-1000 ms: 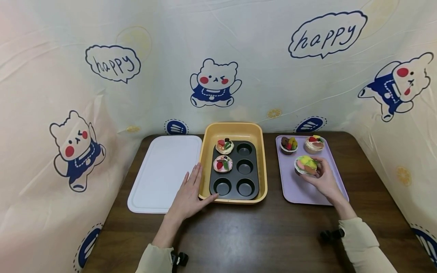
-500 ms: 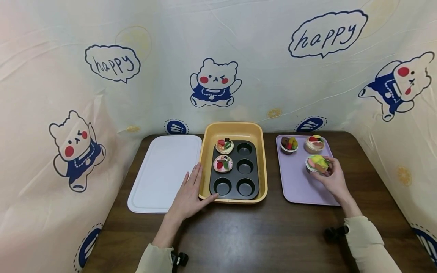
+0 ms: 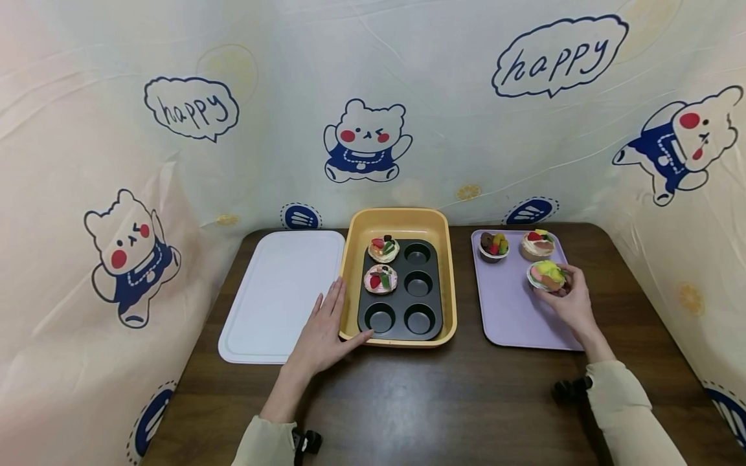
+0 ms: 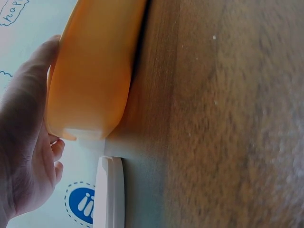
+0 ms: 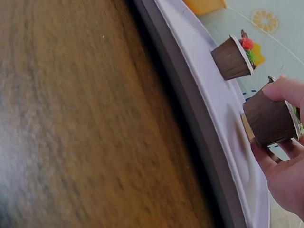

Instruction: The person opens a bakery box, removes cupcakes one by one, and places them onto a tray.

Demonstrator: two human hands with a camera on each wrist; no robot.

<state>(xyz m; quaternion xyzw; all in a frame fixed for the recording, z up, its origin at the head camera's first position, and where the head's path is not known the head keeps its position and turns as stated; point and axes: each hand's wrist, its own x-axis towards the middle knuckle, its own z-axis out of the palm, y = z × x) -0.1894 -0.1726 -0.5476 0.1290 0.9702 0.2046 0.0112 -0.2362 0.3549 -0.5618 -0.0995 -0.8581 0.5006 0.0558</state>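
My right hand grips a toy cupcake with yellow, pink and green topping over the lilac tray. In the right wrist view its brown cup sits between thumb and fingers, close over the tray. A chocolate cupcake with fruit and a cream one with a strawberry stand behind it. My left hand rests with straight fingers on the front left corner of the yellow bin. Inside the bin, two fruit-topped cupcakes fill the back and middle left cups of a dark muffin tin.
A white board lies left of the bin on the brown wooden table. Behind the table hangs a pale cloth printed with bears. Bare wood lies between the bin and the lilac tray.
My right hand has moved right and a little back over the lilac tray, with the cupcake still in its grip. The left hand has stayed at the bin's corner.
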